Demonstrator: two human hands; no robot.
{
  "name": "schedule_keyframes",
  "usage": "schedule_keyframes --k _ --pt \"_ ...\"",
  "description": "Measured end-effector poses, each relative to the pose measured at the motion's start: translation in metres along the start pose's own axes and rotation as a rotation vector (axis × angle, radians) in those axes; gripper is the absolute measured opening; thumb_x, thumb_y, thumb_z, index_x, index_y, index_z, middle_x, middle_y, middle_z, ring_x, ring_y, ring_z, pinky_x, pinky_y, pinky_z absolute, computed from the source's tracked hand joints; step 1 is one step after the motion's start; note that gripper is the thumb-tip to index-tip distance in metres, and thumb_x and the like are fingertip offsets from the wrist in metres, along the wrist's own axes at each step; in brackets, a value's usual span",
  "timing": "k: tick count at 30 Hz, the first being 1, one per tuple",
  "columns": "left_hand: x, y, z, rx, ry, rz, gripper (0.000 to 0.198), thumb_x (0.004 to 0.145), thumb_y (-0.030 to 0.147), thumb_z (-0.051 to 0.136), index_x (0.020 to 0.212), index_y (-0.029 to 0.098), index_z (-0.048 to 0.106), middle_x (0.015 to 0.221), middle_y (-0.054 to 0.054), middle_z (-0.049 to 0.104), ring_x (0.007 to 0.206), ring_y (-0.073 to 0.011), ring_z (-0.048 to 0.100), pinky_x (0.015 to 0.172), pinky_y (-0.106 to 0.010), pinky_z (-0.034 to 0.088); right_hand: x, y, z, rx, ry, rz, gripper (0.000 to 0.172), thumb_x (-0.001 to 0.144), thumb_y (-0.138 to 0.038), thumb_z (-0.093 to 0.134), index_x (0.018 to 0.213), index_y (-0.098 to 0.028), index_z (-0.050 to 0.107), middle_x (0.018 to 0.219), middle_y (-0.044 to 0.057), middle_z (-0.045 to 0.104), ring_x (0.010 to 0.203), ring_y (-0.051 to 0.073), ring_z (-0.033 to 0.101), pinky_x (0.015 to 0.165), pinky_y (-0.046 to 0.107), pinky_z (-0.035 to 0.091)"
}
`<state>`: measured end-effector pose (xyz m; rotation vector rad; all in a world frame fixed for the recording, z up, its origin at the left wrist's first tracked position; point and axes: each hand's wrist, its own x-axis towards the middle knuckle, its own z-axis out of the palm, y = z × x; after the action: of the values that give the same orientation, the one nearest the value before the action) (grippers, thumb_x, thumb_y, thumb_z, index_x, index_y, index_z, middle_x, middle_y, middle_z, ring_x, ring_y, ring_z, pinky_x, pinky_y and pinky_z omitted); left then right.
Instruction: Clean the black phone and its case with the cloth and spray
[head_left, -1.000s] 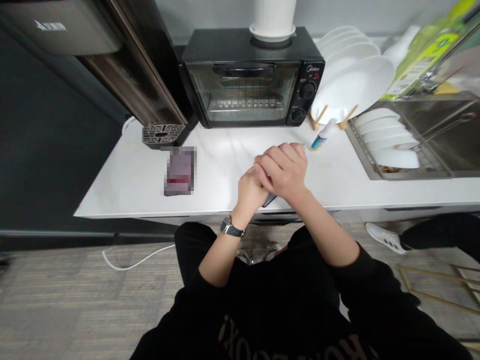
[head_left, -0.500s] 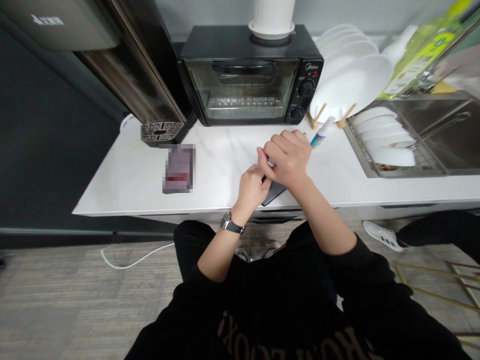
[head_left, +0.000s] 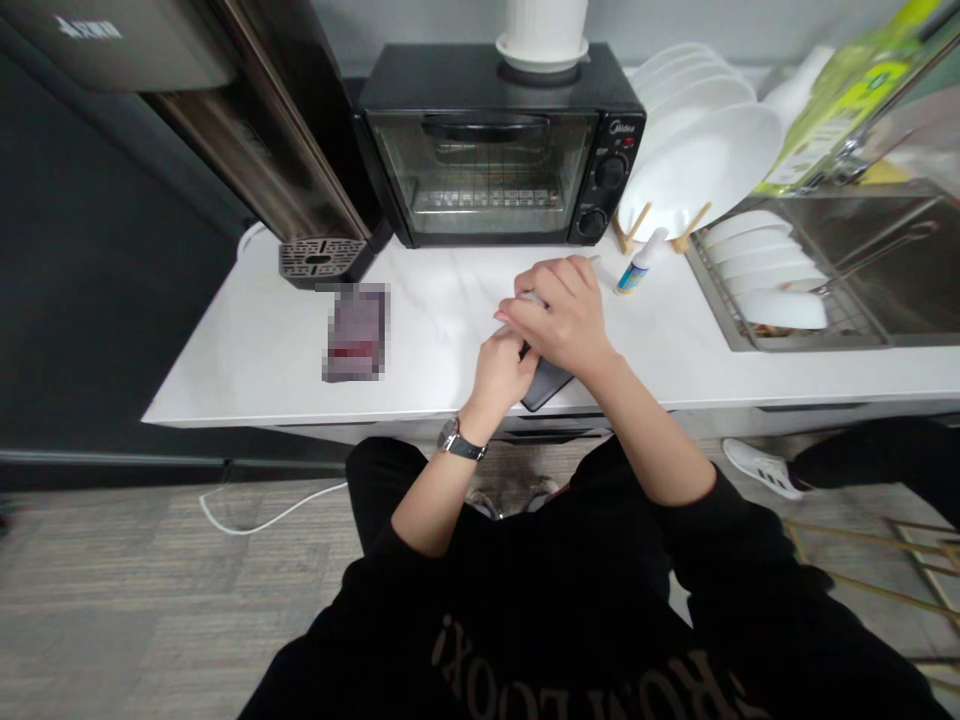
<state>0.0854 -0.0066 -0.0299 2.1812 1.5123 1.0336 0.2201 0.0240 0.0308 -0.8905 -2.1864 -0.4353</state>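
My left hand (head_left: 502,372) is closed at the left side of a dark flat phone (head_left: 549,384), which lies near the counter's front edge. Over the phone's far part, my right hand (head_left: 564,312) is bent with its fingers curled around something small and whitish that I cannot make out. The two hands meet, and they hide most of the phone. Just beyond my right hand, a small spray bottle (head_left: 634,274) with a white top and blue label stands on the white counter (head_left: 442,330).
A black toaster oven (head_left: 495,180) stands at the back, bearing a white pot (head_left: 546,25). Left are a drink dispenser (head_left: 322,258) and a blurred-out flat item (head_left: 355,335). Right are racked plates (head_left: 697,165) and a sink (head_left: 900,290) with dishes. Another person's shoe (head_left: 761,467) shows below.
My right hand has shifted left over the phone, closer to my left hand's fingers. More of the spray bottle now shows. My left hand has hardly moved.
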Motion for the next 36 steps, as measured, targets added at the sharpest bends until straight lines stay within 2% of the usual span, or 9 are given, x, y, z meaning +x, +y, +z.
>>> schedule_keyframes --k 2,4,11,17,21,23,27,32,36 --pt "0.0 0.0 0.0 -0.003 0.001 0.008 0.019 0.093 0.011 0.062 0.076 0.018 0.066 0.083 -0.008 0.072 0.081 -0.0243 0.069 0.074 -0.034 0.052 -0.001 0.002 0.002 0.004 0.049 -0.019 0.03 0.112 -0.038 0.041 0.11 -0.03 0.069 0.095 0.002 0.065 0.093 0.022 0.058 0.093 0.044 0.043" --pt "0.0 -0.001 0.0 -0.019 0.013 0.057 0.017 0.094 0.012 0.062 0.079 0.018 0.067 0.083 -0.008 0.072 0.083 -0.0239 0.069 0.075 -0.033 0.052 0.0 0.002 0.0 -0.001 0.058 0.056 0.032 0.112 -0.037 0.038 0.117 -0.029 0.069 0.089 0.002 0.064 0.09 0.022 0.058 0.092 0.043 0.044" --pt "0.0 -0.002 0.0 -0.029 0.045 0.093 0.019 0.099 0.019 0.062 0.081 0.019 0.065 0.078 -0.004 0.066 0.077 -0.0214 0.065 0.07 -0.032 0.049 0.019 -0.006 -0.019 0.005 0.02 0.321 0.048 0.112 -0.047 0.036 0.085 -0.021 0.067 0.08 0.008 0.064 0.1 0.029 0.061 0.095 0.047 0.047" --pt "0.0 -0.002 0.0 -0.027 0.036 0.087 0.02 0.096 0.015 0.061 0.077 0.019 0.063 0.077 -0.005 0.066 0.075 -0.0219 0.065 0.07 -0.033 0.049 0.014 -0.009 -0.015 -0.036 -0.01 0.179 0.045 0.112 -0.046 0.041 0.082 -0.024 0.067 0.085 0.005 0.068 0.093 0.025 0.062 0.091 0.045 0.047" --pt "0.0 -0.002 0.0 0.004 0.019 0.125 0.019 0.097 0.014 0.057 0.08 0.018 0.067 0.081 -0.008 0.071 0.085 -0.0252 0.069 0.076 -0.035 0.052 -0.009 -0.005 0.004 -0.052 0.213 0.078 0.043 0.112 -0.045 0.041 0.084 -0.029 0.07 0.088 0.002 0.074 0.077 0.02 0.059 0.078 0.042 0.045" --pt "0.0 -0.002 0.0 0.017 0.015 0.135 0.02 0.097 0.013 0.055 0.081 0.018 0.068 0.084 -0.009 0.073 0.088 -0.0263 0.07 0.078 -0.036 0.053 -0.018 -0.005 0.011 -0.064 0.265 0.086 0.046 0.112 -0.048 0.038 0.086 -0.03 0.071 0.082 0.002 0.072 0.073 0.02 0.058 0.075 0.042 0.044" --pt "0.0 -0.004 0.0 0.009 0.024 0.176 0.019 0.096 0.013 0.054 0.086 0.017 0.07 0.083 -0.009 0.073 0.089 -0.0268 0.07 0.078 -0.036 0.053 -0.014 -0.011 0.006 -0.075 0.154 0.248 0.052 0.111 -0.053 0.037 0.076 -0.027 0.065 0.066 0.003 0.058 0.073 0.023 0.058 0.079 0.044 0.044" --pt "-0.001 -0.003 0.0 -0.031 0.017 0.122 0.021 0.094 0.013 0.057 0.075 0.019 0.063 0.078 -0.009 0.071 0.082 -0.0253 0.069 0.074 -0.035 0.052 0.019 -0.025 -0.023 -0.047 -0.021 0.378 0.054 0.112 -0.042 0.035 0.074 -0.021 0.066 0.069 0.006 0.062 0.079 0.023 0.061 0.085 0.043 0.045" --pt "-0.004 0.0 -0.001 -0.063 0.009 0.106 0.027 0.093 0.013 0.059 0.067 0.021 0.055 0.076 -0.008 0.07 0.08 -0.0247 0.069 0.072 -0.034 0.05 0.031 -0.029 -0.036 -0.047 -0.122 0.368 0.055 0.112 -0.042 0.039 0.072 -0.018 0.069 0.068 0.007 0.063 0.078 0.023 0.06 0.087 0.044 0.045"
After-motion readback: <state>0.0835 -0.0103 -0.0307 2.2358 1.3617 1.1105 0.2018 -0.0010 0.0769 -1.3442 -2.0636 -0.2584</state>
